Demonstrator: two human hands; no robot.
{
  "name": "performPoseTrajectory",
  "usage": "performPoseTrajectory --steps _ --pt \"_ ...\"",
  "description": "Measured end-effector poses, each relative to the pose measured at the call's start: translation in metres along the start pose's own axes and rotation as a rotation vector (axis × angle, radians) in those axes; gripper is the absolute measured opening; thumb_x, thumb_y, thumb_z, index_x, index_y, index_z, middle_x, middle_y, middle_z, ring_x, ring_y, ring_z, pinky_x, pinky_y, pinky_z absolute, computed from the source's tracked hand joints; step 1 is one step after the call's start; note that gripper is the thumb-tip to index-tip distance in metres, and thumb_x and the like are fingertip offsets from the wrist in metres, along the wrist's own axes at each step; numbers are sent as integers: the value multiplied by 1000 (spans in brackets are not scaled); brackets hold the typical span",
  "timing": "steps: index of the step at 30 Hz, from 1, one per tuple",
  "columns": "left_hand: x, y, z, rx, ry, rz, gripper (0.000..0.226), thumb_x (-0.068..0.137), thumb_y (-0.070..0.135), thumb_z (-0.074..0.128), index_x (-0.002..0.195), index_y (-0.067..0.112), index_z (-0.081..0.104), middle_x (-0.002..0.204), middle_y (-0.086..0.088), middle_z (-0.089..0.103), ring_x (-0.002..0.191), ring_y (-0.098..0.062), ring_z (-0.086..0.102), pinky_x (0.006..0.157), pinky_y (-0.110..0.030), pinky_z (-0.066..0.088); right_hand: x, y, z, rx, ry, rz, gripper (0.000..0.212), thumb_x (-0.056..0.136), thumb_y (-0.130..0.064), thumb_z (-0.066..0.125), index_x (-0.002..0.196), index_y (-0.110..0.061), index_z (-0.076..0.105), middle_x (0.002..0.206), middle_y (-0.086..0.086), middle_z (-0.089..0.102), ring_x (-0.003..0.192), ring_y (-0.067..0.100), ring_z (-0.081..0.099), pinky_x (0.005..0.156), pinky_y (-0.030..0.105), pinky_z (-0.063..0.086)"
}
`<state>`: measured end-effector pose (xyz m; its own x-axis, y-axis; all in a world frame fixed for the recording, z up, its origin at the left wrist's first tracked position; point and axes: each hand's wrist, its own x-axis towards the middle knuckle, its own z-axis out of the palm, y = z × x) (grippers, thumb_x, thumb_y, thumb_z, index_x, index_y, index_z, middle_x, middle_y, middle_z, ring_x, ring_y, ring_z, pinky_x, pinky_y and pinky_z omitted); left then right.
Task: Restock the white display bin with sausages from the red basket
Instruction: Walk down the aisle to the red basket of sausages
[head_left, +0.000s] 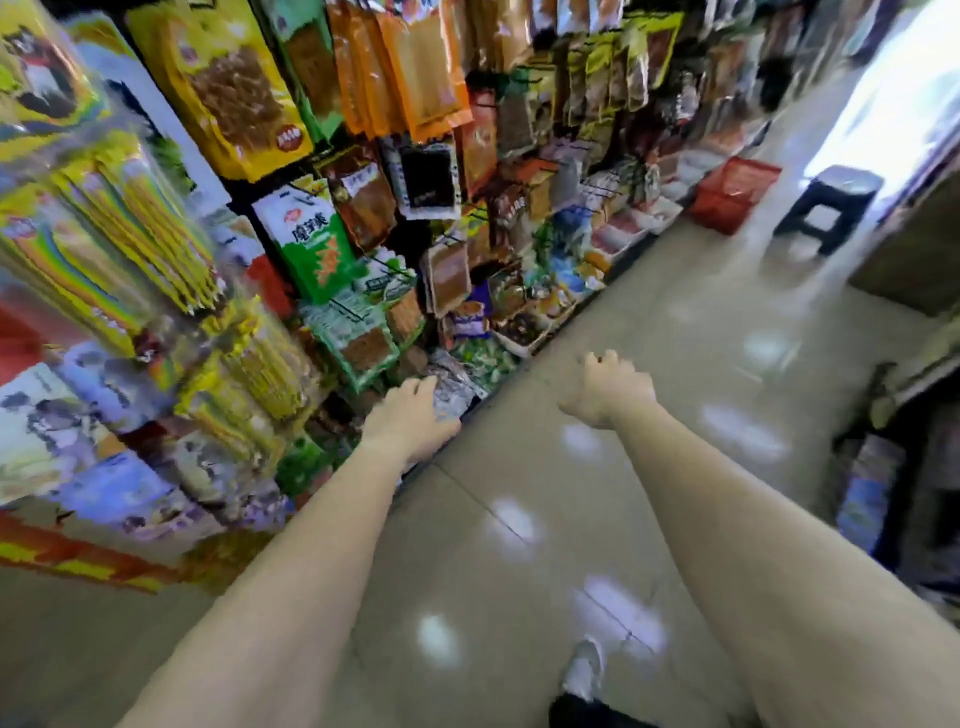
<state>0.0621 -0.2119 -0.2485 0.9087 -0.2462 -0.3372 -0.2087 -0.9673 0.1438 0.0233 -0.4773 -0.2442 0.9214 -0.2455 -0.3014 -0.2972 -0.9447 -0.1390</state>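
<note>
The red basket (733, 193) stands on the floor far down the aisle, against the shelf's foot; its contents are too blurred to make out. White bins (631, 228) of packets line the low shelf beside it. Both my arms stretch forward over the floor. My left hand (410, 421) hovers at the low shelf's edge, fingers loosely extended over silver packets, holding nothing. My right hand (605, 387) hangs over the tiles with fingers loosely curled and empty. The whole frame is motion-blurred.
A tall rack of hanging snack packets (332, 156) fills the left side. A dark plastic stool (831, 205) stands in the aisle to the right of the basket. A counter or shelving (909, 415) borders the right. My white shoe (584, 670) is on the tiled floor.
</note>
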Motion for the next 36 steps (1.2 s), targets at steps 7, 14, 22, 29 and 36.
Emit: performPoseTrajectory --steps 7,14,22,29,36 --pt "64 135 42 94 -106 241 84 92 59 55 157 17 23 157 -10 33 143 -30 35 111 -43 38 -4 132 19 143 -37 292 78 84 -58 63 146 -17 39 142 14 45 130 36 45 102 49 43" --pt "134 278 29 108 -82 437 85 89 58 56 156 16 26 156 -11 36 141 -31 38 111 -46 39 21 250 5 168 -27 439 78 84 -59 64 145 -17 40 141 13 46 128 34 47 101 48 44" --pt "212 377 6 110 -67 560 81 89 54 56 156 19 27 157 -6 35 141 -27 38 110 -45 40 86 330 -27 218 -10 536 76 84 -57 63 146 -19 39 144 9 46 131 31 46 99 45 43" --pt "340 413 -20 139 -103 566 81 89 54 56 156 18 27 156 -8 35 140 -29 39 107 -46 43 197 357 -64 196 -1 528 68 86 -53 63 140 -17 44 139 10 50 126 32 49 88 39 43" --pt "481 445 -77 149 -146 563 78 91 52 56 155 15 29 156 -12 35 140 -32 40 107 -47 42 330 370 -135 191 27 544 72 85 -55 62 144 -20 42 140 10 48 126 33 49 95 45 47"
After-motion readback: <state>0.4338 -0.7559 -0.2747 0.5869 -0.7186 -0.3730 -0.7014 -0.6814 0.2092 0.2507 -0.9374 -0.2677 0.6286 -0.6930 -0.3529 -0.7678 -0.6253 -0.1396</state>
